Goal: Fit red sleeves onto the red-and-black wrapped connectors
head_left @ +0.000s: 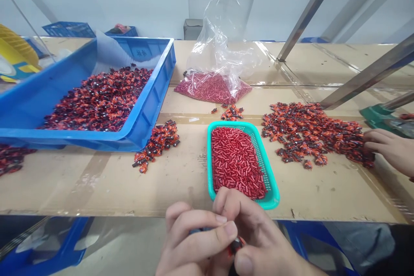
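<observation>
My left hand [194,241] and my right hand [255,237] meet at the bottom centre, just past the bench's front edge. Both pinch a small red-and-black part [236,246], which my fingers mostly hide. A bit of blue [197,230] shows behind my left fingers, but I cannot tell what it is. Just beyond my right fingers sits a teal mesh basket [273,185] full of small red tubes [236,164]. Neither hand appears to hold anything else.
A blue plastic tray [155,95] holds many red-and-black pieces at the left. Loose piles [307,138] lie on the cardboard-covered bench, and a plastic bag [213,88] holds red pieces. A co-worker's hand [391,148] touches the right pile. Metal bars cross the upper right.
</observation>
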### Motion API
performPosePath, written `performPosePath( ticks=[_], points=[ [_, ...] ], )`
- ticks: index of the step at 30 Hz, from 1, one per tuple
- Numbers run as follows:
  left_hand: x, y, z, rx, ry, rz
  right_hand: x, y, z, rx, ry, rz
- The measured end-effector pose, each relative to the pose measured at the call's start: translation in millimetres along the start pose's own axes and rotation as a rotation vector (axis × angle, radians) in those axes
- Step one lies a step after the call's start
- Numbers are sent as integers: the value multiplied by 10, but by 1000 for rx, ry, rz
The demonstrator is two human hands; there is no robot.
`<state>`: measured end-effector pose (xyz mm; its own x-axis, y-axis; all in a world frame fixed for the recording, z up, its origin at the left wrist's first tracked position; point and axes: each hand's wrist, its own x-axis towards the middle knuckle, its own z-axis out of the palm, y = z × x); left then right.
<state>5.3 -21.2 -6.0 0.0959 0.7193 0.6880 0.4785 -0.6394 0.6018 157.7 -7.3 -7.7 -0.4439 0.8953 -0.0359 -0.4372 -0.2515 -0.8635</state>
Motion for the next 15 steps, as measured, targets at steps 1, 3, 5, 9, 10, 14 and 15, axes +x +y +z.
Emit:
performPosePath(
  ticks=[1, 3, 5, 9, 10, 14, 15],
  points=[
    [19, -15, 14, 31, -3, 15, -5, 4, 24, 5, 14, 8],
    [52, -45, 36, 67, 14, 50, -11, 26, 69, 16, 39, 6],
    [75, -69, 52, 68, 42, 74, -8, 70, 103, 33, 76, -9],
    [107, -65, 85, 31, -30, 85, 5, 169, 76, 2, 153, -63],
    [118, -64, 96, -2, -54, 86, -2, 174, 32, -46, 160, -99],
    [141, -233, 66, 73, -90, 142, -105, 32, -398, -543, 272, -298],
    [129, -339, 16, 191, -101, 125, -144, -39, -586, -748, 366, -323]
  ],
)
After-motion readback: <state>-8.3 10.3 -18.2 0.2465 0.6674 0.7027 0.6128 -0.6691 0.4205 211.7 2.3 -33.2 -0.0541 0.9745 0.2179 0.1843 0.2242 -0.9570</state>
